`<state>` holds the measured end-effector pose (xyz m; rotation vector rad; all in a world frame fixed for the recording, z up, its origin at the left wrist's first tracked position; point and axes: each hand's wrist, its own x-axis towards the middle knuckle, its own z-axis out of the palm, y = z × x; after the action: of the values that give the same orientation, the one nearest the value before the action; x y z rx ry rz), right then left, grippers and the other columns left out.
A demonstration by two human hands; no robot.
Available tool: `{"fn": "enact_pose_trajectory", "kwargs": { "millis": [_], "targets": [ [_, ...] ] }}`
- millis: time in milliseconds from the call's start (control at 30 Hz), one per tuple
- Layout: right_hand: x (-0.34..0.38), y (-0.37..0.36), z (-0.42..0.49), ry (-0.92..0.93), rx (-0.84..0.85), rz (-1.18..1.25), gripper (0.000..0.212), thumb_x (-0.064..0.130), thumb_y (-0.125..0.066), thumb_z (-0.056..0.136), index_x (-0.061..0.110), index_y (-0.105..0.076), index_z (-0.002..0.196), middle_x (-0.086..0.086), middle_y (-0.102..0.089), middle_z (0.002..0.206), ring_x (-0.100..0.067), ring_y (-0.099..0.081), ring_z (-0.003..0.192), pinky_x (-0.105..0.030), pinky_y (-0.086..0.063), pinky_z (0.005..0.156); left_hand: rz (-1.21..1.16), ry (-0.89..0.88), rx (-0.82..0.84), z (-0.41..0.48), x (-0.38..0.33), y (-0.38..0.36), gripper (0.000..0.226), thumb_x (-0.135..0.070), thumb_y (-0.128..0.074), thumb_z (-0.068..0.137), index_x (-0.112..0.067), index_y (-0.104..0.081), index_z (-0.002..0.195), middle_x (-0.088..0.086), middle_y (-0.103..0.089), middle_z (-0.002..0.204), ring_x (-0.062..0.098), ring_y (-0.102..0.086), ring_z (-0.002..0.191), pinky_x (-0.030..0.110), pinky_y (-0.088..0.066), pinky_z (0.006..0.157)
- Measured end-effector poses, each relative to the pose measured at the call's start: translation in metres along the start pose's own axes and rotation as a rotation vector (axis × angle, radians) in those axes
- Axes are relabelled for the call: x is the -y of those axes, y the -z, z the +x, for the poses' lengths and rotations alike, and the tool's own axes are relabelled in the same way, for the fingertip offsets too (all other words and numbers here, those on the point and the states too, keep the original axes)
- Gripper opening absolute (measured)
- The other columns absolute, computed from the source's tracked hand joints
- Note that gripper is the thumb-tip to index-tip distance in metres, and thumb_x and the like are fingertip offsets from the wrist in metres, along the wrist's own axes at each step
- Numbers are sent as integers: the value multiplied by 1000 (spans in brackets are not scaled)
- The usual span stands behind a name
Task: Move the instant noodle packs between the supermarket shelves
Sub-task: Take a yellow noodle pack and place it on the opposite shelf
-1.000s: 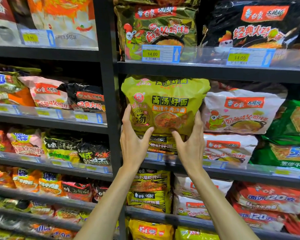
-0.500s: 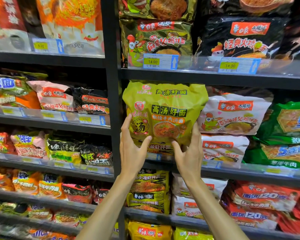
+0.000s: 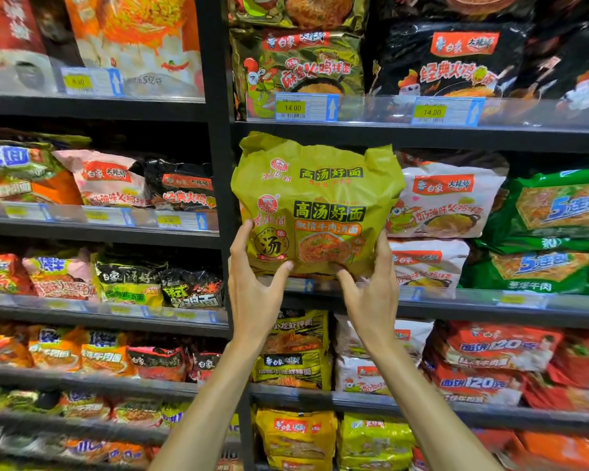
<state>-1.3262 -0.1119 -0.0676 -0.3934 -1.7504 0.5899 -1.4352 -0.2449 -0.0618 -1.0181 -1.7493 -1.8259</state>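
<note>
A large yellow-green instant noodle multipack [image 3: 317, 198] stands upright at the left end of the middle right-hand shelf [image 3: 456, 305], just under the shelf above. My left hand [image 3: 252, 287] holds its lower left corner, thumb on the front and fingers up its side. My right hand [image 3: 371, 294] holds its lower right corner the same way. The pack's bottom edge is hidden behind my hands and the shelf's clear price rail.
A black upright post [image 3: 218, 164] borders the pack on the left. White and pink noodle packs [image 3: 446, 202] lie right beside it, green packs [image 3: 551, 212] further right. Gold and black packs [image 3: 300, 66] fill the shelf above. Left shelves [image 3: 99, 229] hold several smaller packs.
The yellow-green pack has come down a little, from above another pack to the shelf rail, both hands still on its lower corners. The view has shifted slightly closer and upward.
</note>
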Motion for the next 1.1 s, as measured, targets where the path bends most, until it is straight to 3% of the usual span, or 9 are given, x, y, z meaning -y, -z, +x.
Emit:
{"fn": "enact_pose_trajectory", "kwargs": {
  "millis": [100,233,333,567,667,767,933,1033,1100],
  "targets": [
    [10,6,-9,-5,-36,-2,88,3,-77,81,23,-29,151,5,-43,142,-10,-46,127,3,-27,97,-25,-17,0,-7,-6,8,94,-11,-81,85,-47,-23,150,-40,-26,152,-9,-28,145,12,-25,116],
    [22,23,-13,-35,-43,36,90,3,-78,79,35,-29,148,-2,-51,146,-11,-52,125,-1,-33,95,-108,15,14,-15,-18,16,96,-9,-81,85,-46,-23,153,-16,-34,160,4,-34,149,41,-35,121],
    [29,43,-9,-29,-61,51,91,1,-78,78,34,-31,149,2,-50,146,0,-52,123,-10,-41,96,-158,20,34,-19,-30,16,97,-10,-80,86,-50,-23,153,-9,-38,160,9,-39,147,49,-42,116],
    [37,103,1,-18,-135,28,95,2,-79,79,47,-28,145,3,-50,147,-16,-55,128,-40,-51,100,-204,-47,102,-28,-74,-9,88,-10,-77,88,-50,-26,148,-17,-38,158,3,-35,147,35,-33,122],
    [36,136,-5,-42,-168,17,92,6,-80,78,41,-32,148,2,-49,147,-7,-56,126,-20,-51,94,-202,-53,151,-40,-91,-29,85,-15,-77,89,-46,-24,149,-37,-28,151,-11,-28,144,20,-27,120],
    [33,172,-10,-63,-201,-48,87,3,-82,75,17,-39,150,3,-51,142,16,-49,116,1,-35,91,-229,-72,181,-58,-113,-50,84,-11,-77,89,-38,-25,149,-39,-26,146,-23,-27,136,7,-30,111],
    [27,248,-21,-94,-199,-106,84,9,-81,78,12,-39,150,12,-46,141,9,-41,129,-9,-34,105,-292,-57,219,-92,-148,-85,87,-25,-77,87,-61,-24,146,-19,-36,158,12,-34,150,49,-34,120],
    [21,298,-33,-95,-192,-157,79,11,-80,80,15,-41,148,12,-47,134,22,-37,122,-3,-30,101,-343,-39,263,-122,-180,-111,86,-20,-79,88,-58,-26,144,-43,-33,149,-4,-33,146,38,-34,121],
    [14,336,-40,-120,-195,-179,79,14,-81,79,17,-42,147,7,-49,134,14,-40,122,-4,-30,100,-417,-28,277,-144,-204,-130,84,-21,-79,86,-61,-31,141,-32,-42,151,0,-42,142,42,-40,117]
  ]
}}
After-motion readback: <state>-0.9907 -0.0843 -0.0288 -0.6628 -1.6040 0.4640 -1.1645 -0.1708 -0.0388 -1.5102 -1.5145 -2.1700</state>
